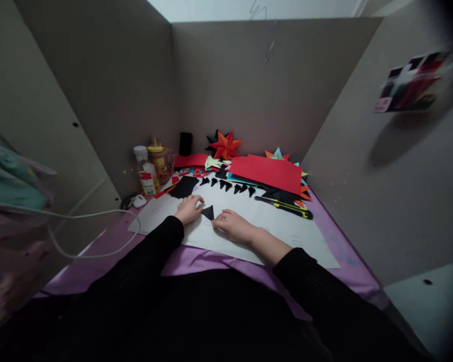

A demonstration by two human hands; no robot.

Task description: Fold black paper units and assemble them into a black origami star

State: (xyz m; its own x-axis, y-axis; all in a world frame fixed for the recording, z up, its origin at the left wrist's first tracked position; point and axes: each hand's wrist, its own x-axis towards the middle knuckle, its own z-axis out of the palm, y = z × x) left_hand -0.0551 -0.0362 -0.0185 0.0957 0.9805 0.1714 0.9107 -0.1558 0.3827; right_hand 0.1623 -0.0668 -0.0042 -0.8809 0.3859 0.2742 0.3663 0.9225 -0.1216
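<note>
A black triangle [209, 212] lies on the middle of the white sheet [292, 236]. Over the sheet, the left hand [189, 208] has its curled fingertips at the triangle's left corner, and the right hand [234, 226] has its own at the lower right corner; whether either pinches the paper or only presses it, I cannot tell. Small black folded pieces [228, 186] run in a row along the sheet's far part. Scissors [285, 206] lie at the sheet's far right. Red paper [266, 173] and an orange-red star [226, 146] are beyond the sheet; a jar [159, 161] stands past its far left. Purple cloth [347, 251] spreads beneath the sheet.
</note>
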